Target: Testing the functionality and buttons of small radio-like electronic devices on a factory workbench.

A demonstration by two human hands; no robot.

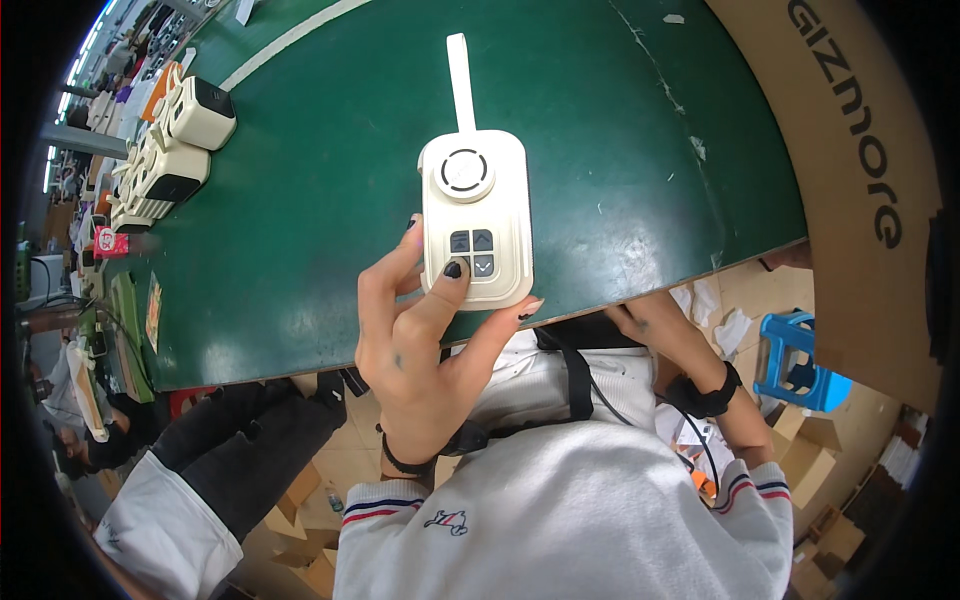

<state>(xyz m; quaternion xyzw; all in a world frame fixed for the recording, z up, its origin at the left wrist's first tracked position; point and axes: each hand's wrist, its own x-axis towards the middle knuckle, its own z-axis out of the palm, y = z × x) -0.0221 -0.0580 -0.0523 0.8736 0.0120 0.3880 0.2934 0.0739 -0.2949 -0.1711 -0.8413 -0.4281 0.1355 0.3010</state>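
Observation:
A cream handheld device with rounded corners rests on the green table near its front edge. It has a round slotted disc at its upper part, four dark grey buttons below, and a cream strap loop stretching away from its far end. My left hand grips the device at its near end. One fingertip lies on the lower left button, while other fingers touch the left side and the near right corner. My right hand is low at the table's front edge, its fingers mostly hidden beneath the edge.
Several cream devices with black panels stand grouped at the table's left. A large brown cardboard box rises at the right. Beyond the table's front edge are a blue plastic stool and another person's dark-trousered legs.

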